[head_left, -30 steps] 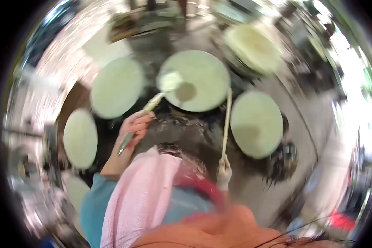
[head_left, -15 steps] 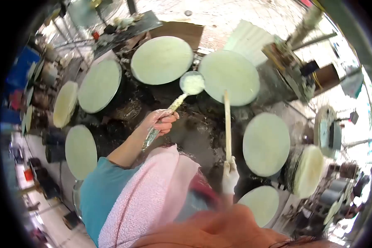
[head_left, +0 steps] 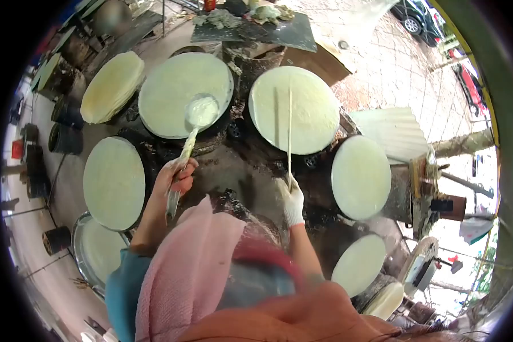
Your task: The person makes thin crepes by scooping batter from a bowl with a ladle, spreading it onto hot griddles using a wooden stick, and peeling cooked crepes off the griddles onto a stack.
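My bare left hand is closed around the handle of a ladle. Pale, thick batter fills the ladle's round bowl, which is over the upper-left griddle, covered in a pale green-white layer. In a white glove, my right hand grips a long, thin wooden stick. That stick reaches across the upper-middle griddle, also coated pale, with a dark strip like a shadow beside it. Whether the stick touches the coating I cannot tell.
More pale-covered round griddles ring me: one to the left, one to the right. A stack of pale round sheets lies at upper left. Behind stand a dark board with crumpled pieces, cardboard and a corrugated sheet.
My view has turned left. The ladle has moved from beside the cardboard-side griddle to over the one left of it. The stick has shifted one griddle left, onto that cardboard-side griddle.
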